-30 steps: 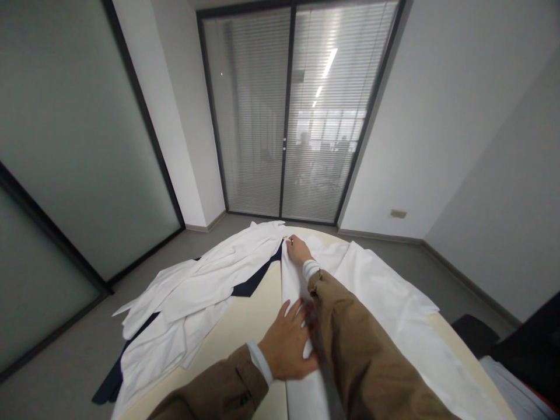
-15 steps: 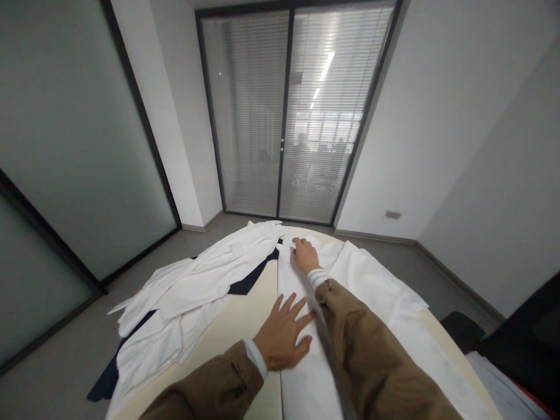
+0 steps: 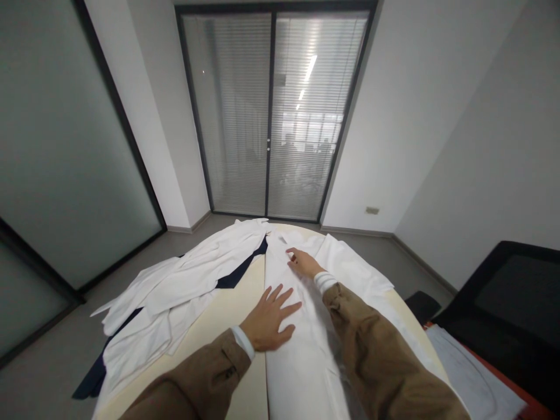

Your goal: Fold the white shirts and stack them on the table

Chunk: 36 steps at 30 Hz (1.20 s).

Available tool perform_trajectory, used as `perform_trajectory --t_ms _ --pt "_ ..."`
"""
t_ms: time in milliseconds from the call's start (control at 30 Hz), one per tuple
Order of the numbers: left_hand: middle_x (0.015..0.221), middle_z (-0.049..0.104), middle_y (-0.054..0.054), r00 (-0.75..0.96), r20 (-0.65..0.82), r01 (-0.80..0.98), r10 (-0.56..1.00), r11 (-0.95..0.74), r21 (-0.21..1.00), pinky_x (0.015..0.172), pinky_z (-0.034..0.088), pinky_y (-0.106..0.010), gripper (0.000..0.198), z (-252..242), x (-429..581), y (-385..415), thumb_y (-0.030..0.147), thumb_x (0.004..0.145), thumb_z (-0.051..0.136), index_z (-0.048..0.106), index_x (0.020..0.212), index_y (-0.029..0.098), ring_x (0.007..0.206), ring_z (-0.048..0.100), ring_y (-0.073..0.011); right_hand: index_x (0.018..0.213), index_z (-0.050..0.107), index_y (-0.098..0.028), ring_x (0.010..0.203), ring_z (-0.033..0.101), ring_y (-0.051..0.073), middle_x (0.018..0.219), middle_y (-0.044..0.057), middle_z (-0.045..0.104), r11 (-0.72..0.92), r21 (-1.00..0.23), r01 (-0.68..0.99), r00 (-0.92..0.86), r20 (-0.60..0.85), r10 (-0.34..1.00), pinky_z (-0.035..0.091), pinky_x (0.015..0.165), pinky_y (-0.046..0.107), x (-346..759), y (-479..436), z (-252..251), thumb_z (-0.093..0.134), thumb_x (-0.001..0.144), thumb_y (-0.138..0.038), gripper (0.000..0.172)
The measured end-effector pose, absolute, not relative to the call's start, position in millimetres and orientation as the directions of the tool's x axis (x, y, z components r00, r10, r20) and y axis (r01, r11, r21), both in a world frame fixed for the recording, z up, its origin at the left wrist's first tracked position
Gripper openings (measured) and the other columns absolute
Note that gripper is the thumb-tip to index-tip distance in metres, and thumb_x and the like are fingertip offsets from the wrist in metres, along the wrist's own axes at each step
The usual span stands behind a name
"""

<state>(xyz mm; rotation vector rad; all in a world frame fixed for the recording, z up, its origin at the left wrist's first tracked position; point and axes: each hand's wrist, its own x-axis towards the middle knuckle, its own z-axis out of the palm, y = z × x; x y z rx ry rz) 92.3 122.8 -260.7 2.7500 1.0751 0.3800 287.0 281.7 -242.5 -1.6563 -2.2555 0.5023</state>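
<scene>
A white long-sleeved garment point(image 3: 301, 356) lies lengthwise on the cream round table point(image 3: 223, 344), its collar end at the far side. My right hand point(image 3: 303, 263) rests on it below the collar, fingers extended and holding nothing. My left hand point(image 3: 269, 321) is spread at the garment's left edge, with its fingertips over the fabric and its palm above the bare tabletop. Both forearms wear brown sleeves with white cuffs. To the left lies a second rumpled white garment point(image 3: 184, 286), partly covering dark navy cloth point(image 3: 236, 275).
A black mesh office chair point(image 3: 494, 291) stands at the right, beyond the table. Below it lies a white sheet point(image 3: 472, 373) on a red-edged surface. A glass door with blinds point(image 3: 271, 116) stands ahead, with a frosted glass wall point(image 3: 56, 146) to the left and grey floor around.
My left hand has lifted off the garment toward its left edge. My right hand has slid down from the collar toward me. The view has turned slightly right.
</scene>
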Motion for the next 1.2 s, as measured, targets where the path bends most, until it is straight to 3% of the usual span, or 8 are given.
perform_trajectory --t_ms 167,267,467,633,833,900,1000,1200 --pt "0.159 0.032 -0.005 0.668 0.191 0.684 0.720 -0.694 0.226 0.117 0.019 -0.062 0.061 -267.2 95.1 121.0 0.040 0.089 0.058 0.041 0.147 0.034 0.147 0.023 -0.0359 0.129 0.059 -0.018 0.121 0.053 0.024 0.133 0.013 0.057 0.387 -0.381 0.840 -0.353 0.159 0.922 0.037 0.105 0.037 285.5 243.5 -235.9 0.050 0.095 -0.030 0.037" --pt "0.155 0.040 -0.005 0.637 0.229 0.701 0.736 -0.677 0.226 0.117 0.021 -0.061 0.054 -266.3 97.3 118.4 0.044 0.092 0.056 0.046 0.143 0.032 0.144 0.029 -0.0344 0.138 0.053 -0.024 0.131 0.046 0.028 0.144 0.011 0.050 0.469 -0.294 0.833 -0.460 0.101 0.882 0.035 0.107 0.044 289.3 212.1 -240.2 0.036 0.100 -0.042 0.045" --pt "0.143 0.054 -0.008 0.729 0.244 0.578 0.640 -0.766 0.282 0.115 0.032 -0.049 0.043 -249.8 106.1 79.3 0.043 0.094 0.053 0.057 0.132 0.025 0.133 0.046 -0.0285 0.152 0.034 -0.030 0.147 0.022 0.032 0.162 0.007 0.025 0.384 -0.194 0.903 -0.379 0.061 0.923 0.022 0.114 0.051 299.5 172.6 -265.4 0.025 0.102 -0.050 0.055" --pt "0.162 0.020 -0.012 0.820 0.053 0.524 0.569 -0.785 0.331 0.115 0.018 -0.066 0.079 -247.8 110.2 54.7 0.068 0.087 0.050 0.030 0.153 0.031 0.147 0.018 -0.0420 0.152 0.036 -0.024 0.148 0.020 0.029 0.161 0.010 0.025 0.382 -0.247 0.890 -0.368 0.105 0.924 0.018 0.118 0.048 302.4 171.0 -268.5 0.026 0.101 -0.051 0.058" --pt "0.161 0.027 -0.012 0.807 -0.119 0.581 0.578 -0.744 0.330 0.113 0.019 -0.068 0.086 -236.1 90.6 71.1 0.062 0.072 0.071 0.042 0.148 0.031 0.146 0.019 -0.0447 0.144 0.046 -0.019 0.140 0.036 0.026 0.154 0.014 0.038 0.536 -0.280 0.797 -0.508 0.170 0.844 0.030 0.114 0.040 332.2 158.9 -249.4 0.038 0.100 -0.044 0.052" --pt "0.157 0.036 -0.011 0.800 -0.086 0.585 0.594 -0.739 0.335 0.114 0.022 -0.065 0.080 -232.8 83.6 73.9 0.055 0.070 0.075 0.049 0.142 0.031 0.144 0.027 -0.0427 0.133 0.054 -0.018 0.127 0.049 0.026 0.139 0.015 0.053 0.432 -0.227 0.873 -0.392 0.203 0.897 0.038 0.106 0.037 348.0 155.0 -238.7 0.045 0.097 -0.036 0.042" --pt "0.149 0.047 -0.010 0.787 0.053 0.564 0.615 -0.750 0.345 0.118 0.023 -0.057 0.068 -235.2 80.1 74.0 0.049 0.078 0.068 0.049 0.141 0.029 0.140 0.039 -0.0349 0.117 0.060 -0.015 0.109 0.059 0.026 0.118 0.016 0.062 0.070 -0.154 0.986 -0.031 0.242 0.970 0.045 0.092 0.035 376.5 153.8 -222.3 0.047 0.094 -0.027 0.029" --pt "0.162 0.024 -0.010 0.787 0.087 0.565 0.611 -0.771 0.294 0.121 0.014 -0.056 0.079 -254.1 84.5 75.9 0.050 0.088 0.055 0.023 0.155 0.023 0.149 0.019 -0.0319 0.116 0.062 -0.009 0.109 0.063 0.034 0.115 0.025 0.064 -0.457 -0.081 0.886 0.464 0.119 0.878 0.048 0.085 0.043 436.8 159.7 -210.1 0.052 0.091 -0.042 0.043"
